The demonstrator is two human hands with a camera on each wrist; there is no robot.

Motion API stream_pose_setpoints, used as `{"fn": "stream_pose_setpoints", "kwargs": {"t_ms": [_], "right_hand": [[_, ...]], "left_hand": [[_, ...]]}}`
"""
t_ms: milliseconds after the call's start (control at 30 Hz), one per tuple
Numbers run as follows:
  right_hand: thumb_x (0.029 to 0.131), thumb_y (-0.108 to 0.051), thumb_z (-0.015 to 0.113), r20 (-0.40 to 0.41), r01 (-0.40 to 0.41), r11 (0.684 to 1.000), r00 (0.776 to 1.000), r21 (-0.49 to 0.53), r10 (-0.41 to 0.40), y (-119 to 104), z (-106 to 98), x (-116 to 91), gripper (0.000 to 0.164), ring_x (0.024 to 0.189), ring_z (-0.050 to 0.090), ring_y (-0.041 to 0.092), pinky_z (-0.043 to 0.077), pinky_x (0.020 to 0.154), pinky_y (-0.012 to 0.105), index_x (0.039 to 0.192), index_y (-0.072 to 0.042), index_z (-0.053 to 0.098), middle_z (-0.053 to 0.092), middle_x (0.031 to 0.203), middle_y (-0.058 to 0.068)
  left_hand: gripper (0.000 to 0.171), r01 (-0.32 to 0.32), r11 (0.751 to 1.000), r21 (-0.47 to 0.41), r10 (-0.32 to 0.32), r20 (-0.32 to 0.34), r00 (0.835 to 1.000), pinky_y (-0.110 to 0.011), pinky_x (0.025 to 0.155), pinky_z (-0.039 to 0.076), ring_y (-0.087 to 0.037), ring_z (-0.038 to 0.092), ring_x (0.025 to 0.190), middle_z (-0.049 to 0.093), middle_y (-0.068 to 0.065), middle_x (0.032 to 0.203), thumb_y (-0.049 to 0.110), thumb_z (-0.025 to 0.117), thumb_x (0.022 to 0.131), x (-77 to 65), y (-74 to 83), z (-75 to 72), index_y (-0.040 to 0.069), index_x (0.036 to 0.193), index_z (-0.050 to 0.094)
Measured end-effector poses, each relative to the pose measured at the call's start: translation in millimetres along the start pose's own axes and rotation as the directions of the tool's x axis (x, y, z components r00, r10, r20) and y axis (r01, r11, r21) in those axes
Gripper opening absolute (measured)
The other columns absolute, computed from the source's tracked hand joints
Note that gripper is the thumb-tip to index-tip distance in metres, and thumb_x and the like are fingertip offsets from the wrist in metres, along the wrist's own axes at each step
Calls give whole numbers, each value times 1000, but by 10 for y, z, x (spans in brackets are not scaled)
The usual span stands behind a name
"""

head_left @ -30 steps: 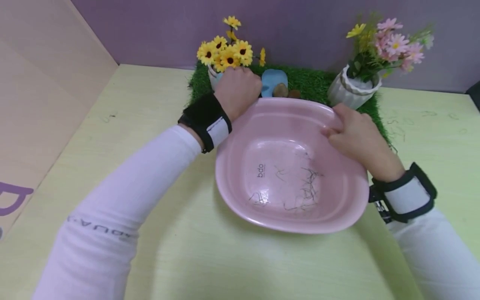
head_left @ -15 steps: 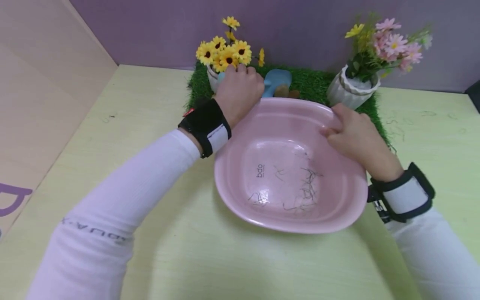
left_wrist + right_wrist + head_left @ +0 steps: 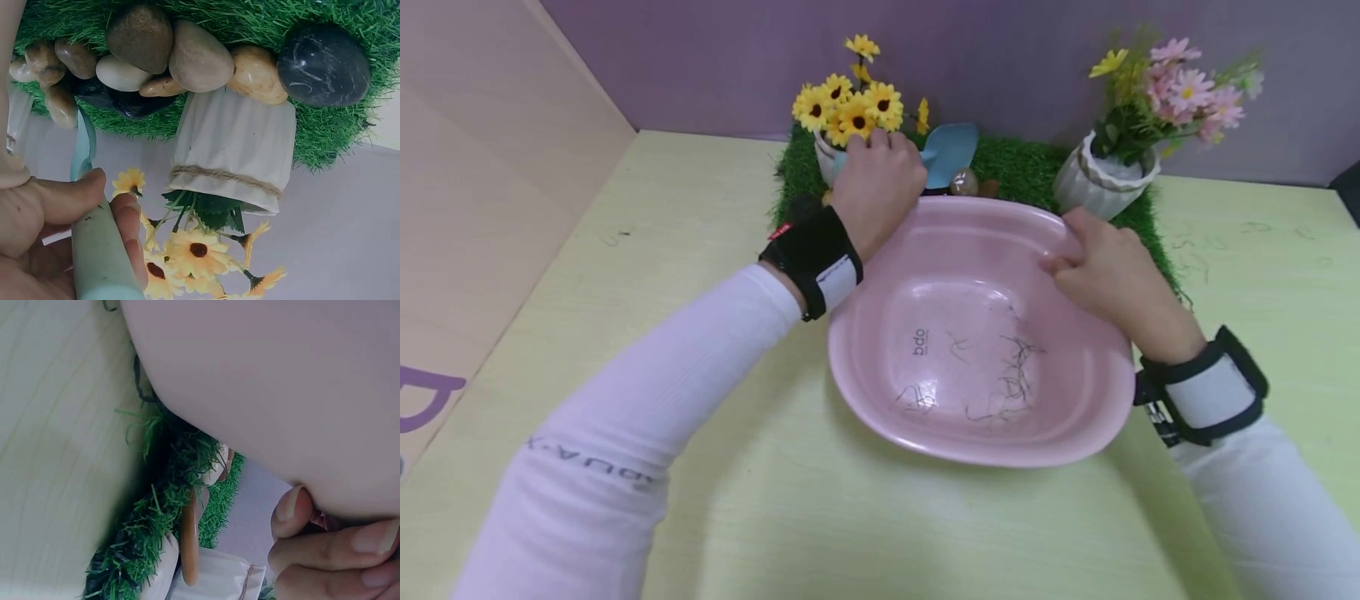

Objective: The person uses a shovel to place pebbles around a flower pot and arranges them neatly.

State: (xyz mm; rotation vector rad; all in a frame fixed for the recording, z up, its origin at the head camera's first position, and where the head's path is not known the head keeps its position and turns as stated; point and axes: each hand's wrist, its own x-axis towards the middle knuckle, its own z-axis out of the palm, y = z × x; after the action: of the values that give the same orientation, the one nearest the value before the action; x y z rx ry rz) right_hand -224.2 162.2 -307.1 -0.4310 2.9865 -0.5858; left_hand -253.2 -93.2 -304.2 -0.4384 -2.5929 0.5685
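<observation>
My left hand (image 3: 880, 187) grips the pale green handle of a small light-blue toy shovel (image 3: 952, 152), thumb and fingers wrapped round it in the left wrist view. The shovel's blade is tilted above the stones (image 3: 200, 56) on the artificial grass (image 3: 1022, 171), beyond the basin's far rim. My right hand (image 3: 1123, 279) pinches the far right rim of a pink plastic basin (image 3: 880, 367), thumb inside, fingers outside. The basin leans toward me, and thin dark green strands (image 3: 1017, 379) lie on its floor. Most of the stones are hidden behind the basin in the head view.
A white pot with yellow flowers (image 3: 856, 115) stands just behind my left hand. Another white pot (image 3: 1101, 179) with pink flowers is at the back right. Behind them rises a purple wall (image 3: 715, 67). Loose strands lie on the pale wooden table (image 3: 760, 517).
The shovel's blade has lifted and turned a little toward the back wall, showing more of a stone below it. My left hand has shifted slightly; the basin and right hand stay nearly still.
</observation>
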Motion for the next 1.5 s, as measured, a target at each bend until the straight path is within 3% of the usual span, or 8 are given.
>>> {"fn": "stream_pose_setpoints", "kwargs": {"t_ms": [200, 367, 467, 733, 900, 1167, 1267, 1500], "right_hand": [[93, -24, 61, -6, 2, 1000, 1000, -11, -2, 15, 1, 5, 29, 71, 57, 34, 43, 57, 37, 109, -1, 52, 59, 84, 21], [93, -24, 60, -12, 1, 1000, 1000, -18, -1, 23, -6, 1, 28, 71, 56, 34, 42, 57, 37, 107, -2, 51, 57, 82, 20], [93, -24, 60, -14, 2, 1000, 1000, -18, -2, 24, -10, -3, 27, 70, 56, 33, 42, 57, 36, 107, -2, 51, 57, 82, 19], [93, -23, 61, -19, 7, 1000, 1000, -11, -7, 27, -16, -12, 26, 70, 55, 33, 42, 57, 36, 105, -2, 51, 56, 81, 19], [93, -23, 61, -13, 4, 1000, 1000, -9, -4, 31, -19, -14, 27, 70, 56, 33, 42, 57, 36, 106, -2, 51, 57, 81, 19], [93, -22, 60, -4, -6, 1000, 1000, -3, 5, 28, -7, -14, 27, 70, 57, 33, 43, 55, 35, 109, -2, 51, 58, 83, 20], [93, -22, 60, -4, -8, 1000, 1000, -2, 8, 29, 2, -10, 29, 70, 58, 33, 44, 55, 35, 111, -2, 51, 60, 86, 22], [93, -24, 61, -4, -2, 1000, 1000, -3, 2, 16, 14, 6, 31, 73, 57, 35, 45, 58, 39, 113, -2, 52, 59, 86, 21]], "left_hand": [[44, 68, 997, 35, -65, -64, 996, -38, 77, 58, -26, 69, 90, 70, -14, 98, 5, 24, 108, -13, 47, 25, -1, 109, 67], [57, 165, 984, 68, -151, -172, 973, -35, 70, 58, -22, 68, 85, 68, -11, 94, 6, 8, 107, -25, 99, 51, 0, 109, 64], [57, 157, 986, 61, -143, -182, 973, -35, 70, 58, -23, 68, 85, 68, -11, 95, 6, 7, 107, -30, 99, 46, -1, 111, 63], [44, -1, 999, -33, -2, -83, 997, -40, 77, 58, -28, 68, 91, 68, -16, 100, 10, 22, 109, -13, 12, 19, -1, 108, 64], [37, -33, 994, -100, 39, 58, 998, -42, 80, 58, -29, 68, 92, 69, -17, 101, 11, 30, 108, 29, -38, -22, -2, 107, 64], [36, 38, 910, -413, 108, 326, 939, -47, 82, 57, -37, 65, 102, 64, -25, 113, 11, 30, 108, 91, -190, -19, -6, 118, 61], [36, 41, 891, -453, 137, 353, 926, -48, 85, 56, -39, 65, 104, 63, -26, 116, 9, 30, 107, 89, -232, -3, -7, 120, 60], [36, 38, 902, -429, 116, 327, 938, -49, 85, 56, -41, 64, 105, 61, -29, 118, 11, 31, 107, 50, -259, 28, -10, 127, 53]]}}
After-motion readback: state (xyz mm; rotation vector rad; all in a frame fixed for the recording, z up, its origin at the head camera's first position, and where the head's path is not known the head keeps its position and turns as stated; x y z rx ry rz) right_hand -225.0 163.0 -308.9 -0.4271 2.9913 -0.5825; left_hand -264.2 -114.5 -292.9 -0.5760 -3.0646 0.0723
